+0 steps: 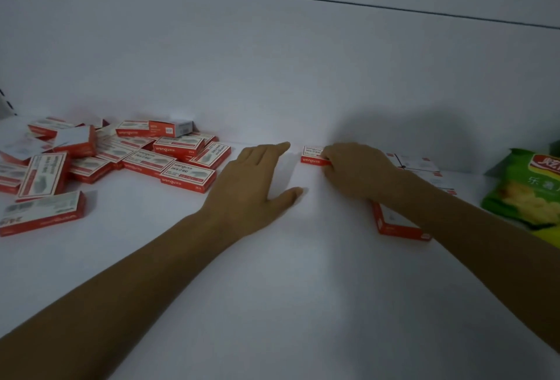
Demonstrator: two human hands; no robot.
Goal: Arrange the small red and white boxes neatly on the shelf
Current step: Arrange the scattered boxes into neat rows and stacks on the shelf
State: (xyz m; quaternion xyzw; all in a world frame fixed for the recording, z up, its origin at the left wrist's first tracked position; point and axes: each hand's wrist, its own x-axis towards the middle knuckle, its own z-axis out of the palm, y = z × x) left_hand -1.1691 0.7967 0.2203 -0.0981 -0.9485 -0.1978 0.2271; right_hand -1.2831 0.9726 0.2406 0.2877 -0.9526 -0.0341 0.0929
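Observation:
A loose heap of small red and white boxes [127,155] covers the left part of the white shelf [272,288]. One of them, a small box [312,155], lies near the back wall at the centre, and my right hand [354,170] holds its right end with curled fingers. My left hand [257,179] hovers or rests flat just left of that box, fingers straight and thumb spread. Several more boxes [421,167] lie in a row behind my right wrist, and another box [394,225] sits partly hidden under my right forearm.
A green and yellow snack bag [527,191] lies at the right edge of the shelf. The white back wall [272,61] rises straight behind the boxes. One box [42,213] lies apart at the front left.

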